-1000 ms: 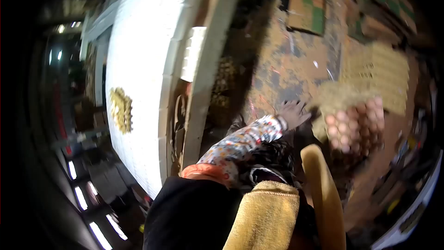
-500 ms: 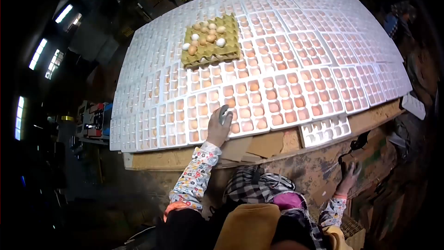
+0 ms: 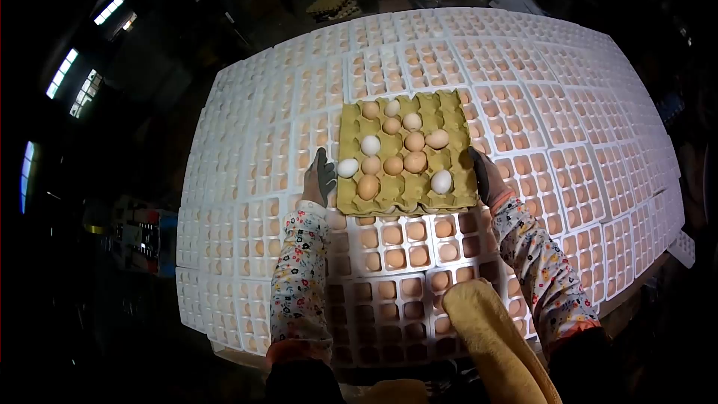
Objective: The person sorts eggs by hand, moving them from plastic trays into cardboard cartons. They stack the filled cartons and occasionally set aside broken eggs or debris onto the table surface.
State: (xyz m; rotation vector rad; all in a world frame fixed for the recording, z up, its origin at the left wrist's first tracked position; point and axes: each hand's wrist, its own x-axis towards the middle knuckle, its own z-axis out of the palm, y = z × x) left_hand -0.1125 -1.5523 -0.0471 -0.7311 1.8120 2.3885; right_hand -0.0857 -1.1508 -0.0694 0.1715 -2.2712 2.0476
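Note:
A yellow-green egg tray [image 3: 452, 116] rests on top of the white trays, holding several brown and white eggs. More trays appear to be stacked beneath it. My left hand [image 3: 320, 177], with dark grey fingertips, is close beside the tray's left edge, palm facing it and fingers stretched out. On the opposite side, my right hand [image 3: 490, 177] is against the tray's right edge with its fingers extended, partly hidden by its own back. A white egg [image 3: 348, 168] sits at the tray's left rim near my left hand.
White compartmented trays [image 3: 441, 268] filled with eggs spread over the table all around. A yellowish cloth-like piece [image 3: 497, 329] hangs in front at lower right. Beyond the far edge lies a stack of egg trays [image 3: 331, 3]. A white tray [image 3: 681, 249] juts out at the right edge.
My view has moved forward over the table. My left hand has moved from the front row to the egg tray's left side, and my right hand has come up from low right to its right side.

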